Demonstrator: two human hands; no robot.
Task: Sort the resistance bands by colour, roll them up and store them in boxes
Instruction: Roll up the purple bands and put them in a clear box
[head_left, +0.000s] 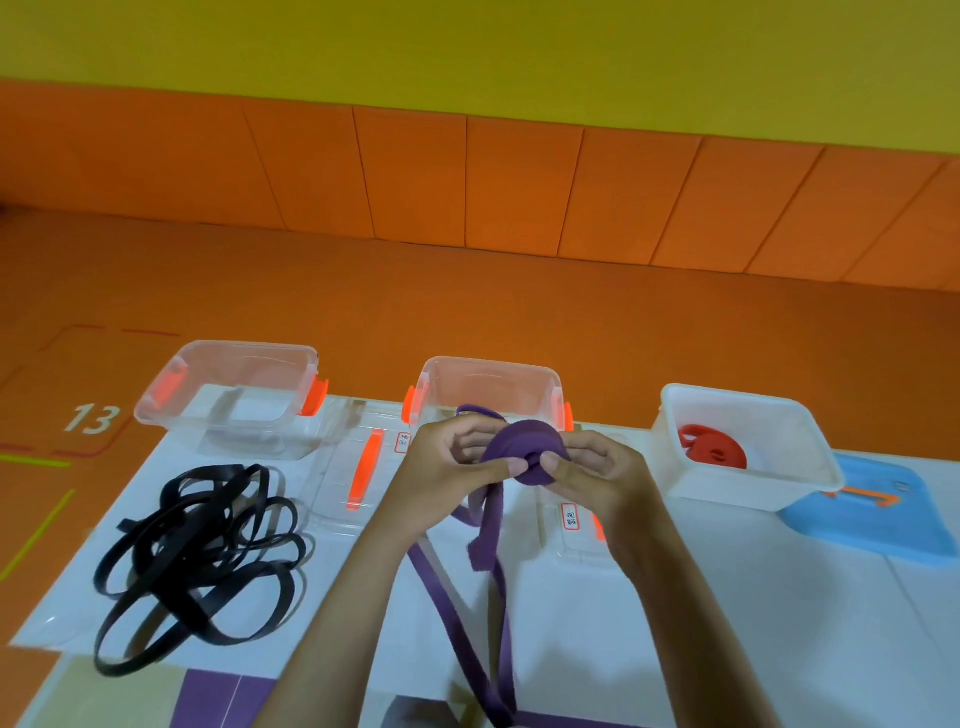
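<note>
At centre, below the 12 o'clock clear box (545, 372): purple band (519, 448), part-rolled (tail trailing toward 6), fingers (500, 467) of left hand (452, 460) and right hand (597, 475) pinching it. Black bands (202, 561), loose on counter (727, 597), 8 o'clock.

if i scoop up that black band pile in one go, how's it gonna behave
Probably floppy: the black bands lie in loose flat loops. Likely to lift as one tangle, since the loops cross each other. Probably light, being thin strips.

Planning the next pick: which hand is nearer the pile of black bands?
Left. The left hand sits right of the black bands; the right hand is farther right, across the purple roll.
</note>
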